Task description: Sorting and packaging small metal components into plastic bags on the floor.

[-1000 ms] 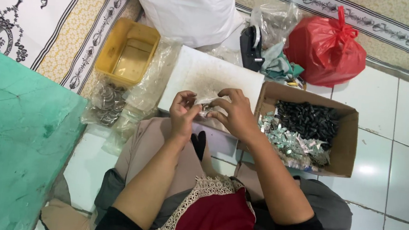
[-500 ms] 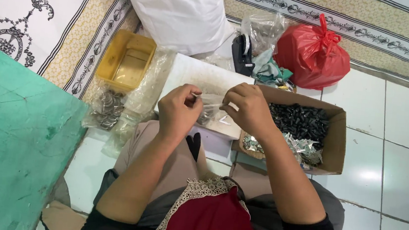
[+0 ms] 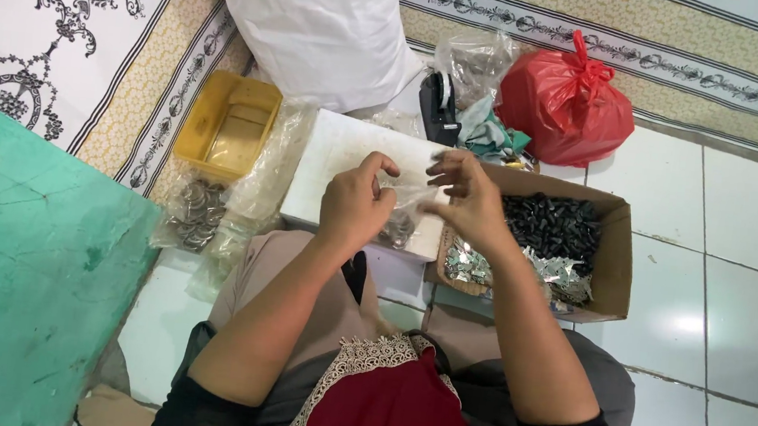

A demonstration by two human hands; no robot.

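Beside the cardboard box (image 3: 615, 264), the left hand (image 3: 354, 206) and right hand (image 3: 471, 197) each pinched what seemed a small clear bag (image 3: 403, 208) of metal parts; firm, level grips suited it.

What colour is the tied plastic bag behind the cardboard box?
Red. The tied plastic bag sits just beyond the cardboard box, clearest in the head view.

Red plastic bag (image 3: 568, 100) knotted at the top, white sack (image 3: 323, 22) beside it. Yellow tray (image 3: 225, 126) on a cream rug (image 3: 89, 46) with black scrollwork. Teal-green sheet (image 3: 10, 289) on the left. Brown cardboard box (image 3: 616, 254) holds black pieces (image 3: 552, 228) and shiny silver ones (image 3: 559, 272). White floor tiles (image 3: 739, 322). Maroon garment (image 3: 396, 418) with gold lace trim.
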